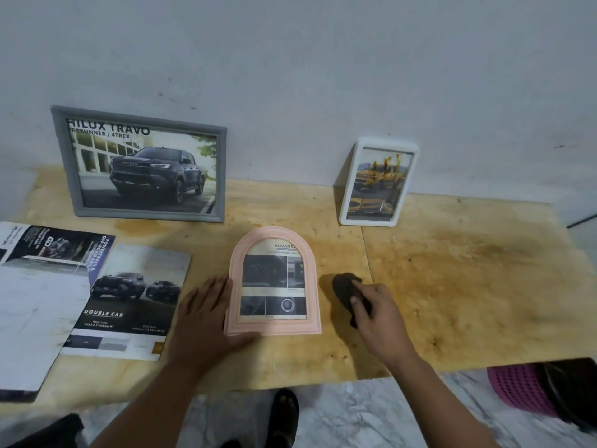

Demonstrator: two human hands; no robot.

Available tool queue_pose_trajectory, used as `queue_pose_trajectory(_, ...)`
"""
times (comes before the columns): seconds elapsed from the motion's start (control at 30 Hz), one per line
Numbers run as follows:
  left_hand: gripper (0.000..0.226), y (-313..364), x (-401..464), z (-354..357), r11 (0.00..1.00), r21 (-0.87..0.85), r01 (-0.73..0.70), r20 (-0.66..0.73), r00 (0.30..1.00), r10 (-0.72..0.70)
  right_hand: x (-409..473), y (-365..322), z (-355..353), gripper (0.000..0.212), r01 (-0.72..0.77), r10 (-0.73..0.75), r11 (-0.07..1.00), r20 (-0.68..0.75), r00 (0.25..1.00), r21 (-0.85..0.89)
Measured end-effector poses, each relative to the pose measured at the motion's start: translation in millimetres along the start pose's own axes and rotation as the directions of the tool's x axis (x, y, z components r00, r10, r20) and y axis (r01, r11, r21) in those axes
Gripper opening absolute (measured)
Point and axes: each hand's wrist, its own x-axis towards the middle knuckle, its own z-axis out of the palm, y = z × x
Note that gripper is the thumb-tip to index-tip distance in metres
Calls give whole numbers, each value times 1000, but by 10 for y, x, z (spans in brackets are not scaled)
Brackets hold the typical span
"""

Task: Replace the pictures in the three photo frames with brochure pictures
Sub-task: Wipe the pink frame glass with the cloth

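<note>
Pink arched frame (274, 282) flat, touching left hand (206, 315); right hand (376, 305) beside.

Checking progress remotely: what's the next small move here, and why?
Probably stand the pink arched frame against the wall between the grey frame and white frame. It lies flat with its brochure picture in; left hand already steadies it.

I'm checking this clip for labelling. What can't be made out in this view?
- Dark object under the right hand: blurred and partly covered by the fingers, so it cannot be identified.
- Small print on the pink arched frame picture: too small.
- Brochures: left ones cut by the image edge.
- Frame backs: face away.
- Left hand covers the pink frame's left edge.
</note>
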Motion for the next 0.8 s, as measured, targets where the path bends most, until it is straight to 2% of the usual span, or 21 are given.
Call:
queue_pose_trajectory(0.07,125,29,-5,-16,1000,1,10,10,1000,-10,-38,240,-116,50,-63,63,998,-91,994,2)
queue_pose_trajectory(0.13,124,57,-12,-51,1000,-10,22,3,1000,-22,-73,442,-147,67,-190,192,978,17,981,-90)
queue_pose_trajectory(0.2,124,91,2,-95,999,-27,47,8,999,-47,-134,565,-133,82,-261,306,929,147,940,-263)
queue_pose_trajectory(0.27,127,144,35,-159,998,-31,61,22,998,-60,-193,572,-145,89,-302,365,898,160,917,-320)
queue_pose_trajectory(0.37,130,193,94,-295,995,-44,85,138,987,-78,-300,364,-170,91,-382,402,889,30,915,-253)
queue_pose_trajectory(0.43,125,225,142,-382,989,-56,139,183,975,-127,-357,207,-144,82,-312,307,925,-54,950,-217)
queue_pose_trajectory(0.47,118,243,172,-412,983,-61,171,175,972,-158,-359,146,-93,78,-266,262,951,-44,964,-160)
queue_pose_trajectory(0.53,99,293,232,-462,958,-134,252,164,959,-230,-314,-50,-21,72,-228,223,972,79,972,64)
queue_pose_trajectory(0.6,83,325,285,-449,902,-276,331,177,940,-291,-188,-225,76,66,-314,249,913,254,935,260)
queue_pose_trajectory(0.67,80,364,330,-410,821,-403,405,206,914,-350,-15,-306,196,67,-447,331,838,360,872,312)
queue_pose_trajectory(0.73,82,459,352,-402,724,-483,492,243,870,-429,135,-355,275,80,-551,394,777,446,804,306)
queue_pose_trajectory(0.8,88,530,349,-354,645,-489,587,288,806,-516,234,-410,265,62,-583,375,743,516,770,330)
